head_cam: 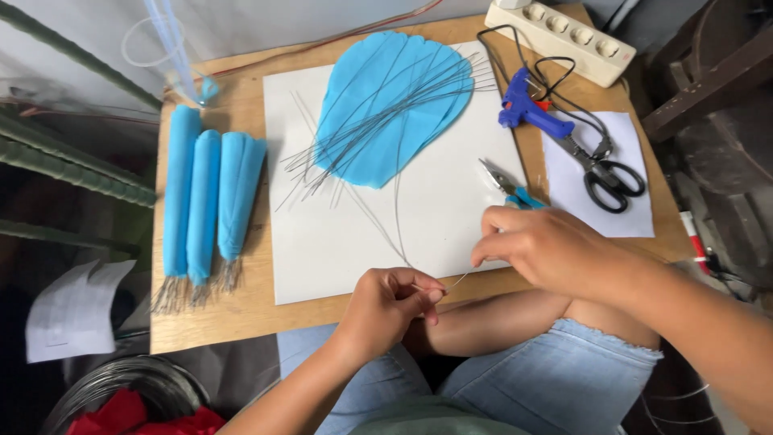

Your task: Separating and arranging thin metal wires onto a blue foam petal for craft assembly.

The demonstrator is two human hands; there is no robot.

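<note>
My left hand (392,304) pinches one end of a thin grey wire (457,280) near the table's front edge. My right hand (538,243) pinches the same wire a little to the right, fingers closed on it. Both hands hover over the front edge of a white sheet (338,234). Farther back on the sheet lies a stack of blue petal-shaped cloth pieces (378,89) with a loose bundle of thin wires (378,129) spread across it. Small pliers with blue handles (507,187) lie just behind my right hand.
Three rolled blue cloth bundles (205,197) with wire ends lie at the left on the wooden table (241,310). A blue glue gun (527,111), black scissors (608,176) on white paper and a white power strip (568,36) sit at the back right. A wire coil (121,387) is lower left.
</note>
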